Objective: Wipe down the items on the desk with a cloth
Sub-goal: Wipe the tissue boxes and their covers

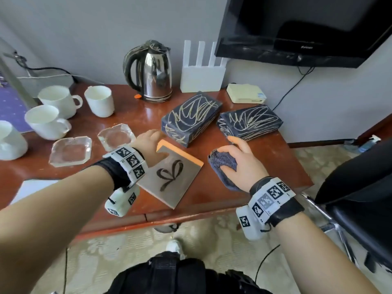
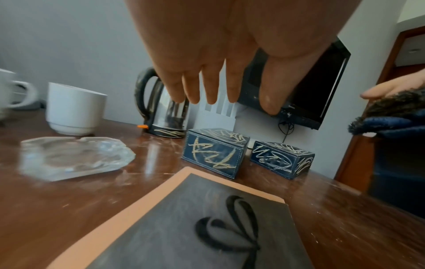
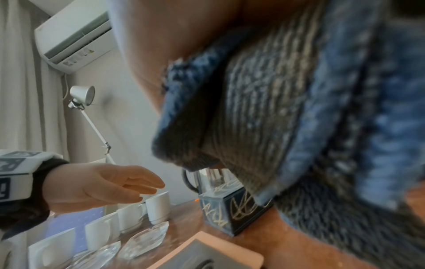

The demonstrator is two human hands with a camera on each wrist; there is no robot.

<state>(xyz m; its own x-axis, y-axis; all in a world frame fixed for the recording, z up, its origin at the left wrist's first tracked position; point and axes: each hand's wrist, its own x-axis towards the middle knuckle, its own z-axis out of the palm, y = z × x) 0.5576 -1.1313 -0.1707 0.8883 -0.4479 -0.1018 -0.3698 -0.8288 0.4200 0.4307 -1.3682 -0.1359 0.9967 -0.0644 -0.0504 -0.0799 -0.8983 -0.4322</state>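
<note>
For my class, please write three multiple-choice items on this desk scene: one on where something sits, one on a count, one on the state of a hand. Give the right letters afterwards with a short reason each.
1. Where is the kettle?
A. at the back of the desk, by the wall
B. on the floor
C. on top of a box

2. How many dark blue boxes with gold scribbles are on the desk?
A. one
B. two
C. four

3. What is the right hand doing?
A. resting flat and empty on the desk
B. gripping a cup handle
C. holding a folded blue cloth

Answers:
1. A, the kettle stands at the desk's far edge, near the wall.
2. B, one box lies beside a second box.
3. C, the fingers curl round the cloth; the left hand is the empty one, fingers straight.
</note>
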